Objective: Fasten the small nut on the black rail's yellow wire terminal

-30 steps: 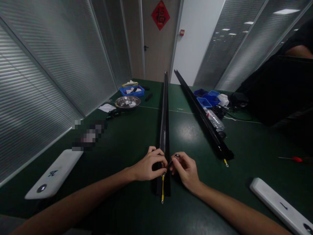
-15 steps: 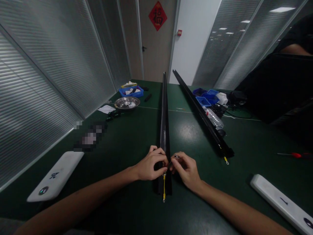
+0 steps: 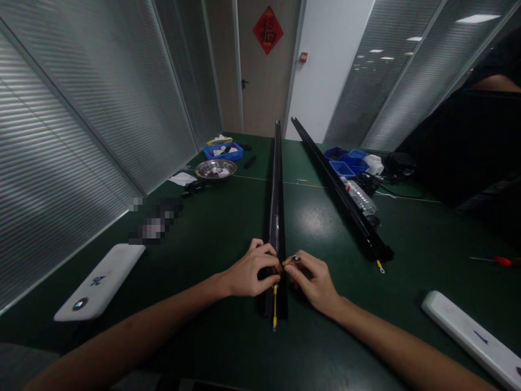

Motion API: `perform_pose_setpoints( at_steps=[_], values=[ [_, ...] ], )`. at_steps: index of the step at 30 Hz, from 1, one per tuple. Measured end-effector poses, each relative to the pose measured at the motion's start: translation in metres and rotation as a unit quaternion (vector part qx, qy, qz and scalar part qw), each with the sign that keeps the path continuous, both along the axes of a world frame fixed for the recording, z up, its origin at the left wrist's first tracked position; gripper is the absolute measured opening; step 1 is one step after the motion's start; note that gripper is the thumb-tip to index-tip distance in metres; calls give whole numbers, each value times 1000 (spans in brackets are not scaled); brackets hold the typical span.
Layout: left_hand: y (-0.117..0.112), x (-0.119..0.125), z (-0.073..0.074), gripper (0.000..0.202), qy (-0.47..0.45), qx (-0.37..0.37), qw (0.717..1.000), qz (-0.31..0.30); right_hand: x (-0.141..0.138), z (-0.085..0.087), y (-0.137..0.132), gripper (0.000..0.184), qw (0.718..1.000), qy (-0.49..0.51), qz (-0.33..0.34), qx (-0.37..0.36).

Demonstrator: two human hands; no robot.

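A long black channel-shaped rail [image 3: 277, 201] lies lengthwise in front of me. Over its near end my left hand [image 3: 254, 270] is closed in a pinch, thumb and fingertips at the channel; what they grip is hidden. Just to the right, my right hand [image 3: 312, 279] is pinched too, its fingertips close to the left ones. A small shiny metal piece [image 3: 296, 259] shows at its index finger, too small to name. From beneath my left fingertips a short yellow wire [image 3: 275, 307] runs toward me along the rail and ends in a ring terminal [image 3: 274, 328].
A second black rail [image 3: 345, 193] with a yellow-sleeved ring terminal [image 3: 381, 267] lies to the right. White numbered cases [image 3: 101, 282] flank me. Farther off are a metal bowl [image 3: 215, 169], blue trays [image 3: 341, 168], a plastic bottle [image 3: 360, 196] and a red-handled tool [image 3: 502, 261].
My right fingertips have moved slightly left, closer to my left fingertips. The view has shifted a little; both hands keep their pinch at the same rail end.
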State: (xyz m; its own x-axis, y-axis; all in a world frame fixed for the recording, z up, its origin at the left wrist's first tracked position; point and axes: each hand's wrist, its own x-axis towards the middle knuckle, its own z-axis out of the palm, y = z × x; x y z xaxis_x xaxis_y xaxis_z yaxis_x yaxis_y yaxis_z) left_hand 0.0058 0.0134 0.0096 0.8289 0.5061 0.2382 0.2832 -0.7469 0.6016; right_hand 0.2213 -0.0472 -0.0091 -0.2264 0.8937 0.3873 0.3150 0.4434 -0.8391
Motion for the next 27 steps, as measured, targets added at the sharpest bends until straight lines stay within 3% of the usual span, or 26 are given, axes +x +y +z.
perform_pose_setpoints(
  at_steps=[11,21,27],
  values=[
    [-1,-1,1,9,-10,1,1000,-2,-2,3,1,34,998,-9,61,18],
    [-2,0,3,5,-7,4,1000,-10,-5,5,-1,21,998,-27,42,44],
    [-1,0,1,6,-12,7,1000,-15,-5,3,2,24,997,-13,59,50]
  ],
)
